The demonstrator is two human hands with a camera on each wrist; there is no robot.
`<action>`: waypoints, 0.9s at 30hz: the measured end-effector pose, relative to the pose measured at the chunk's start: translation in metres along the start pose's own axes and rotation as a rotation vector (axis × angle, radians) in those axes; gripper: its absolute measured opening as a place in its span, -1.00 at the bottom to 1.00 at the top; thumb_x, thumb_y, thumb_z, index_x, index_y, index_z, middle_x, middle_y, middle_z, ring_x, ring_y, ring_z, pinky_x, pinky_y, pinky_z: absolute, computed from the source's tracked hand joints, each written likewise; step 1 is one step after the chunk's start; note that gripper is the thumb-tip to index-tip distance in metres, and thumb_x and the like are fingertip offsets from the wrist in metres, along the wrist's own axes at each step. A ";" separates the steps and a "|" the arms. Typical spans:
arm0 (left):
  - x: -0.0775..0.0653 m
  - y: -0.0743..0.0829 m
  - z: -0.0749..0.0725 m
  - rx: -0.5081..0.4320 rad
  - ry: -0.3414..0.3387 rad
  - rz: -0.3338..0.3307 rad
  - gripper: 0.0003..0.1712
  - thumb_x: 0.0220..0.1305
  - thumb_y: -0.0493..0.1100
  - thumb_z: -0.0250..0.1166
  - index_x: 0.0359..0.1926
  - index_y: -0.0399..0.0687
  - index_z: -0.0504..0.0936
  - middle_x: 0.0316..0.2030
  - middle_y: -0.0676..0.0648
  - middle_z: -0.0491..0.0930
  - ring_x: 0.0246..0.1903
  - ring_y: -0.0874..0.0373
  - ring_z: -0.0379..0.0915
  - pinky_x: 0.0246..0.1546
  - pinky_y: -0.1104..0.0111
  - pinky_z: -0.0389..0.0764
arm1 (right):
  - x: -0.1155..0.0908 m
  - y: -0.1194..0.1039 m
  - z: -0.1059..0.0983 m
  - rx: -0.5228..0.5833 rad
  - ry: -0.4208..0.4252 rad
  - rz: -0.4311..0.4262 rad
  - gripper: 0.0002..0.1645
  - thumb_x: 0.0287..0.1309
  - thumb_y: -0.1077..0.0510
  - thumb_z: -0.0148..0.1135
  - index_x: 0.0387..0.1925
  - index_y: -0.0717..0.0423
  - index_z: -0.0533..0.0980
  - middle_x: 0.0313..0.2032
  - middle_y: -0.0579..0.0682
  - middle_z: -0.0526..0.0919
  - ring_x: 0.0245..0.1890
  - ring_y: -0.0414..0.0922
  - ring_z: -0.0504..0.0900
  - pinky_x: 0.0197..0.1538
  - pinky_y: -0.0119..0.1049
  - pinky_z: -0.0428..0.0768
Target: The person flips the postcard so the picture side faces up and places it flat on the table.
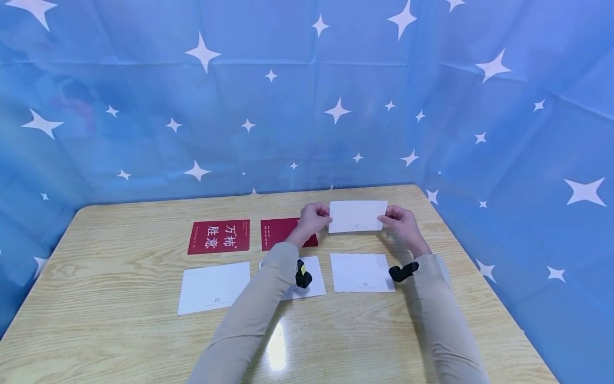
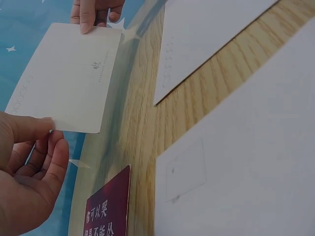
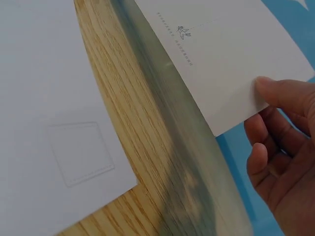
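Between both hands, raised off the table at the back right, is a white postcard (image 1: 357,216) with its printed back facing me. My left hand (image 1: 313,217) pinches its left edge, thumb in front. At the opposite edge my right hand (image 1: 403,226) pinches it the same way, as the right wrist view shows with the thumb (image 3: 283,93) on the card. Left of the left hand lies a red postcard (image 1: 278,230), partly covered by that hand. Nearer me, below the held card, another white postcard (image 1: 363,273) lies flat.
A second red postcard (image 1: 219,237) with white characters lies further left. In the front row are a white postcard (image 1: 213,288) and a middle white postcard (image 1: 314,277), partly hidden by my left sleeve. The wooden table (image 1: 120,277) ends at a blue starred curtain (image 1: 288,90).
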State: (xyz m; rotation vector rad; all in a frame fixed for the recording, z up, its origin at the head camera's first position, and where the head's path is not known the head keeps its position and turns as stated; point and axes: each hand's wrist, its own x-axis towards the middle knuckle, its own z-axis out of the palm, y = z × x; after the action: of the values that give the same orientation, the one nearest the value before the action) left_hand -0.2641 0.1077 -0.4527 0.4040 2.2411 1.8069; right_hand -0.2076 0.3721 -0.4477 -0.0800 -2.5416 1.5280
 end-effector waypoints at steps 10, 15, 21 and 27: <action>0.000 0.001 0.001 -0.007 0.005 -0.007 -0.88 0.14 -0.34 0.30 -0.27 -0.31 0.63 -0.41 -0.06 0.53 -0.39 0.16 0.39 -0.32 0.41 0.49 | -0.002 0.002 0.001 0.010 0.025 -0.031 -0.72 0.15 0.17 0.28 -0.42 0.36 0.46 -0.55 -0.13 0.44 -0.51 -0.20 0.32 -0.44 -0.37 0.33; 0.000 0.000 0.001 -0.032 0.018 0.004 -0.88 0.14 -0.31 0.33 -0.28 -0.28 0.67 -0.38 -0.06 0.59 -0.40 0.16 0.44 -0.39 0.42 0.49 | -0.003 0.001 0.000 0.005 0.060 -0.031 -0.70 0.13 0.17 0.29 -0.29 0.41 0.54 -0.46 -0.24 0.54 -0.43 -0.26 0.42 -0.36 -0.31 0.44; 0.000 -0.004 0.002 -0.070 0.020 0.012 -0.89 0.14 -0.30 0.33 -0.29 -0.26 0.68 -0.35 -0.06 0.63 -0.36 0.07 0.53 -0.30 0.30 0.59 | -0.004 0.003 -0.003 0.103 0.062 -0.065 -0.71 0.13 0.26 0.27 -0.18 0.45 0.55 -0.40 -0.36 0.60 -0.36 -0.34 0.54 -0.28 -0.42 0.54; -0.001 -0.004 0.001 -0.158 0.003 -0.037 -0.83 0.15 -0.30 0.32 -0.22 -0.29 0.69 -0.31 -0.09 0.65 -0.32 0.01 0.59 -0.16 0.17 0.59 | -0.007 -0.001 -0.008 0.210 -0.001 -0.043 -0.71 0.17 0.42 0.14 -0.10 0.59 0.46 -0.42 -0.20 0.68 -0.38 -0.29 0.64 -0.27 -0.43 0.58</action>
State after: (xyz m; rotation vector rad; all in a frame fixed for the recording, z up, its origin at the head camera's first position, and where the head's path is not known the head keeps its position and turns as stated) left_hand -0.2634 0.1077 -0.4573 0.3276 2.0743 1.9497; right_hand -0.1989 0.3776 -0.4440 0.0038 -2.3508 1.7669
